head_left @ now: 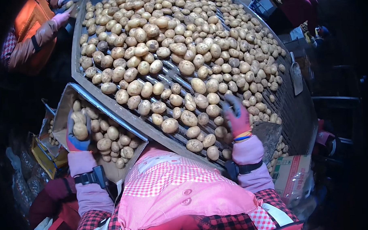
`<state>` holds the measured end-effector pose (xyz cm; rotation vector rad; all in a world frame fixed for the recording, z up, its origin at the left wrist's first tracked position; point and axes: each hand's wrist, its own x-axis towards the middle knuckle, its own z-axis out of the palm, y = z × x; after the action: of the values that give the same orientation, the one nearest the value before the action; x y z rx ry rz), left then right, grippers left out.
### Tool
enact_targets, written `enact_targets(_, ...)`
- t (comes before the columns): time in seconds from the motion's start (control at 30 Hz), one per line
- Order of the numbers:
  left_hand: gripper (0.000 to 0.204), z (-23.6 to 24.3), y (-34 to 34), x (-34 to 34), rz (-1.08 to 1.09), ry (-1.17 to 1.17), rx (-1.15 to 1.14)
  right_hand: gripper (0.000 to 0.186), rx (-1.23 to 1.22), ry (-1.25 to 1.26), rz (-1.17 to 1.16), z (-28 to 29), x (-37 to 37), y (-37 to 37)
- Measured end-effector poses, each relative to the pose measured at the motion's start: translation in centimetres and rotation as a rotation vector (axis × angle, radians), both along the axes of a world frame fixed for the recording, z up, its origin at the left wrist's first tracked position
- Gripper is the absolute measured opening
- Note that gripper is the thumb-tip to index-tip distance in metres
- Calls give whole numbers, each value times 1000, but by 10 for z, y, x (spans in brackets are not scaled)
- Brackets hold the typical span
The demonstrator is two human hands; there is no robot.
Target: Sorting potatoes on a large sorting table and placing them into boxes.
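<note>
My left hand (76, 141), in a pink and blue glove, is over an open cardboard box (62, 105) at the left. Its fingers curl round a potato (80, 131); another potato (78, 117) lies against it. More potatoes (114, 139) fill part of the box. To the right, my right hand (238, 118), also gloved, reaches over a slatted sorting table (172, 75). Its fingers are apart beside loose potatoes (213, 110), with nothing visible between them. Many pale brown potatoes (187, 67) cover the table.
A wooden rim (106, 107) separates the box from the table. A scoop (296, 76) rests by the right side. Near my right arm stand a dark flat plate (270, 138) and a printed carton (291, 174). At upper left works a person in an orange vest (34, 23).
</note>
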<state>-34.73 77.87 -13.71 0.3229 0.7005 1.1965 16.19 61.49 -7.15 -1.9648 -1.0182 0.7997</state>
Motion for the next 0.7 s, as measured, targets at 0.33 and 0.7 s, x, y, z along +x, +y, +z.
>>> enact_targets(0.33, 56, 32, -30, 52, -333, 281, 192, 62, -518, -105, 444, 6, -75, 49)
enact_targets(0.7, 57, 15, -82, 121, -774, -60, -484, 44, -143, -277, 743, -46, -99, 50)
